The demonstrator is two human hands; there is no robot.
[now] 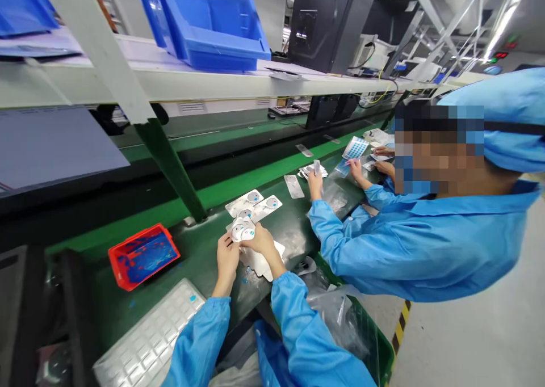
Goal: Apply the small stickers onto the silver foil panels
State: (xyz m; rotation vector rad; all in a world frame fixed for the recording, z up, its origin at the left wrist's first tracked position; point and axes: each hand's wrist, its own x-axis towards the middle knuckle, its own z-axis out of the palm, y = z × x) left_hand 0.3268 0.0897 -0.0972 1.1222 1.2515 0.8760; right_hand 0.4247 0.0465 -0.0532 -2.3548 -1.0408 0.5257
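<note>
Head view, green conveyor bench (272,174), factory shelving (170,80)

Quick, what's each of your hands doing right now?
Left hand: closed on the white sheet.
Right hand: closed on the same white sheet.

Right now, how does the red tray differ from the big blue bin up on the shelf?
The red tray is small and shallow and sits on the green work surface. The blue bin is far larger and deeper, tilted on the upper shelf. The red tray holds blue scraps; the bin's contents are hidden. Both are open-topped.
</note>
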